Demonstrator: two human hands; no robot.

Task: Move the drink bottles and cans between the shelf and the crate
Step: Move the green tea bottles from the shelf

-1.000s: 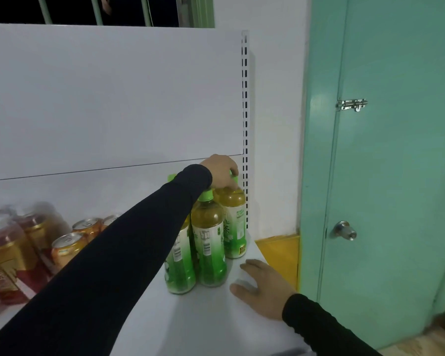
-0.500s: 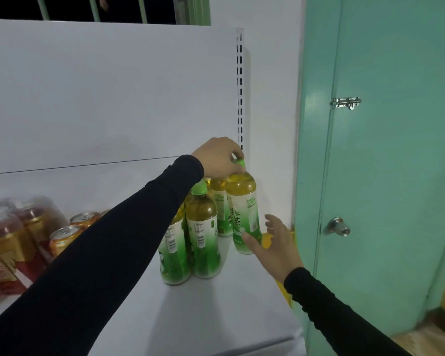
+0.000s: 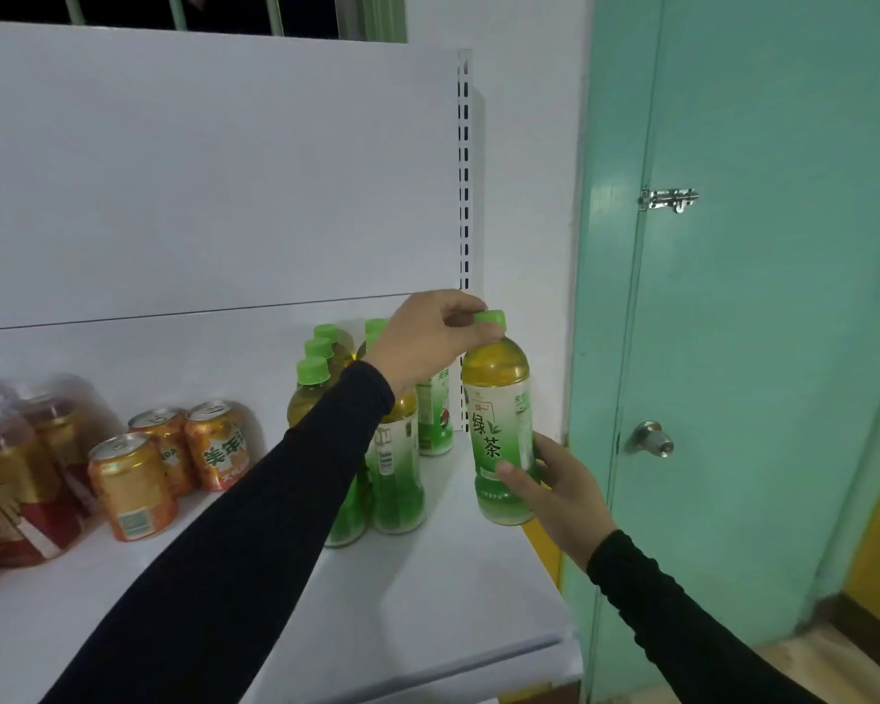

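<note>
A green tea bottle [image 3: 499,429] with a green cap hangs just above the right end of the white shelf [image 3: 428,591]. My left hand [image 3: 430,337] pinches its cap from above. My right hand [image 3: 560,492] wraps the lower part of the same bottle from the right. Several more green tea bottles [image 3: 395,470] stand in a cluster on the shelf, partly hidden behind my left forearm. Orange drink cans [image 3: 133,487] stand further left. No crate is in view.
Shrink-wrapped packs of red and gold cans [image 3: 16,480] sit at the shelf's left edge. A slotted upright [image 3: 464,195] bounds the shelf on the right. A teal door [image 3: 763,322] with a knob [image 3: 651,439] and a bolt stands close beside it.
My left hand lifted one bottle out of the cluster and carried it right and forward. My right hand rose from the shelf top and closed round the bottle's lower half.
</note>
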